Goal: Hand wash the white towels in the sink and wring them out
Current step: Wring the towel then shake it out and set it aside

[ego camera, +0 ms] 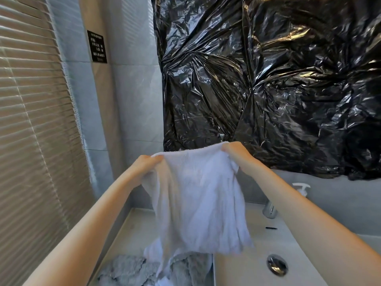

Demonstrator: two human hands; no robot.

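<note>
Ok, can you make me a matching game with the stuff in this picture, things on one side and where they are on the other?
Things:
1. white terry towel
2. round chrome sink drain
3. crinkled black plastic sheet
4. slatted beige window blind

Places:
A. on the left side
B. covering the wall behind the sink
C. held up by its top edge in both hands
D. in the bottom of the white basin

Pairs: 1-C, 2-D, 3-B, 4-A

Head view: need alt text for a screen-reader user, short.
Two bare hands hold a white towel spread by its top corners, left hand and right hand, above a white sink with a chrome drain. Crumpled black plastic sheeting covers the wall behind; window blinds hang at left.
</note>
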